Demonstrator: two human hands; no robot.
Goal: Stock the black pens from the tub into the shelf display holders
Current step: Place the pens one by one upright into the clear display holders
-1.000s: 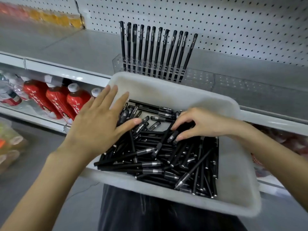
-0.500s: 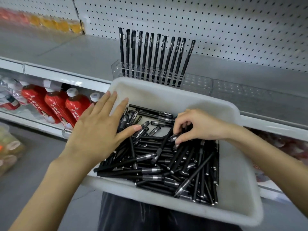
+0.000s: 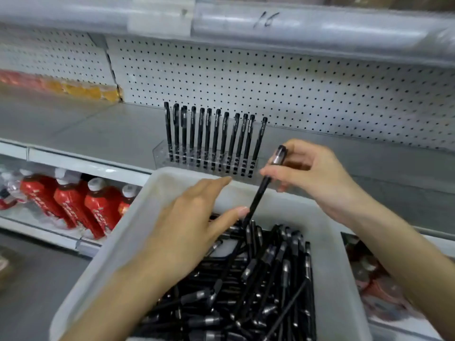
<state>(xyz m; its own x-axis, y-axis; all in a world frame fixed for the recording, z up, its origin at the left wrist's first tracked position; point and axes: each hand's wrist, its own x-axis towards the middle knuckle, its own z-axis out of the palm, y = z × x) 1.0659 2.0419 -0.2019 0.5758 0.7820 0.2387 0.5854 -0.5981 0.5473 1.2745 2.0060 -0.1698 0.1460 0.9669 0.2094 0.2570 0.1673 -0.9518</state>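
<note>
One white tub [image 3: 110,254] in front of the shelf [image 3: 98,134] holds a loose pile of black pens [image 3: 258,291], too tangled to count, so most of the stocking seems left to do. One clear holder [image 3: 206,164] on the shelf carries twelve upright pens. The left hand [image 3: 187,232] lies over the pile, fingers straight and together. The right hand [image 3: 317,173] pinches one pen [image 3: 261,193] above the tub.

Bare left hand [image 3: 187,232], right hand [image 3: 320,178] (forearms [image 3: 403,264] bare)
</note>
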